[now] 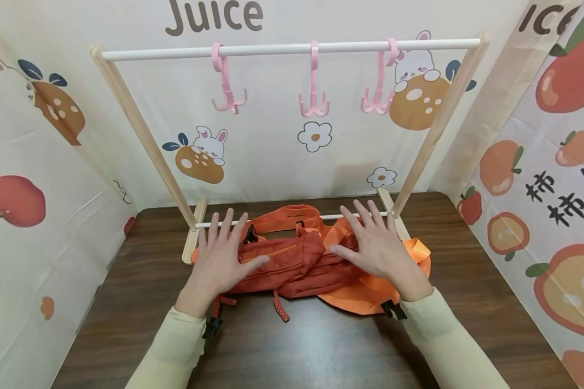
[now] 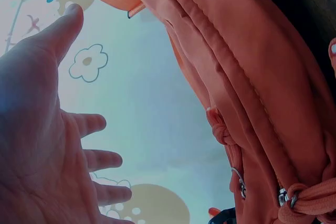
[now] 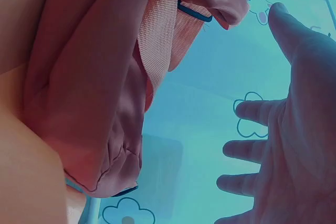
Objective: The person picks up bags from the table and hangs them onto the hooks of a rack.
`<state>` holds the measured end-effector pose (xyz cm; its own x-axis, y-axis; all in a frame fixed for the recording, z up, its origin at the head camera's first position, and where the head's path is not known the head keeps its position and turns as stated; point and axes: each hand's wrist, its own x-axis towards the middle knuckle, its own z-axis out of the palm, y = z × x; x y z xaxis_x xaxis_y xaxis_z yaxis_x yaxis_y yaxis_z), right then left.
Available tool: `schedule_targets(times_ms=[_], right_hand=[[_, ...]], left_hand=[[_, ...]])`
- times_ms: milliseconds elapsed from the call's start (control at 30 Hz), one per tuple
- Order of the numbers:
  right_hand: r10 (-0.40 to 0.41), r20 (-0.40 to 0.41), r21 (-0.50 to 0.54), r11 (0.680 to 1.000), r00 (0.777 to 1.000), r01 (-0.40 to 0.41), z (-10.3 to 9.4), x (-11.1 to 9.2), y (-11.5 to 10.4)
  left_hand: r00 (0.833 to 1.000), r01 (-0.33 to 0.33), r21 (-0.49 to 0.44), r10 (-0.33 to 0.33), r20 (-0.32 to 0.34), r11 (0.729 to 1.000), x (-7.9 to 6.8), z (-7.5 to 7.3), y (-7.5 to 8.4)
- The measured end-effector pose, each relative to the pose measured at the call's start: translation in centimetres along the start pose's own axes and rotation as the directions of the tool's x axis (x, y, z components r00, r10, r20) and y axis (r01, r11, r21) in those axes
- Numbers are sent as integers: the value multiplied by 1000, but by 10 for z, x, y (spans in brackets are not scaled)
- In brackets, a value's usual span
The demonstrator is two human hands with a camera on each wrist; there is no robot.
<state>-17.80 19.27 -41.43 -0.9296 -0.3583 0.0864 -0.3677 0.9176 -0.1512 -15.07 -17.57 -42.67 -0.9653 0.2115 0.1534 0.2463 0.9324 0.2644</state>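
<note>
A rust-red fabric bag (image 1: pixel 311 270) with orange webbing straps (image 1: pixel 284 217) lies on the dark wood table. Black buckles (image 1: pixel 393 310) hang at its ends, and a patterned zipper cord (image 1: pixel 280 307) trails from its front. Over the left end of the bag, my left hand (image 1: pixel 220 259) is spread with straight fingers and the thumb turned inward. My right hand (image 1: pixel 377 246) is spread likewise over the right end. Both wrist views show a gap between palm and bag, the left hand (image 2: pixel 37 129) and right hand (image 3: pixel 299 129) holding nothing.
Behind the bag stands a rack with wooden posts (image 1: pixel 141 127) and a white top rod (image 1: pixel 272 50). Three pink multi-prong hooks (image 1: pixel 313 102) hang from the rod. Printed fabric walls (image 1: pixel 272 162) surround the table (image 1: pixel 297 351) at the back and sides.
</note>
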Motion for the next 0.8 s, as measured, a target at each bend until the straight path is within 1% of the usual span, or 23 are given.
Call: schedule_targets(times_ms=[133, 333, 567, 800], right_hand=[[-5, 3, -4, 1000, 1000, 5, -3, 4, -1], [-15, 17, -1, 1000, 1000, 15, -8, 11, -6], [-36, 32, 30, 999, 999, 35, -14, 21, -11], [-72, 30, 8, 997, 997, 72, -16, 33, -15]], left_hand=[[1000, -3, 1, 3, 2, 1000, 3, -1, -3], [1000, 8, -17, -8, 26, 1000, 7, -1, -7], [1000, 4, -24, -3, 20, 1000, 15, 0, -10], [1000, 2, -52, 0, 23, 999, 22, -1, -11]])
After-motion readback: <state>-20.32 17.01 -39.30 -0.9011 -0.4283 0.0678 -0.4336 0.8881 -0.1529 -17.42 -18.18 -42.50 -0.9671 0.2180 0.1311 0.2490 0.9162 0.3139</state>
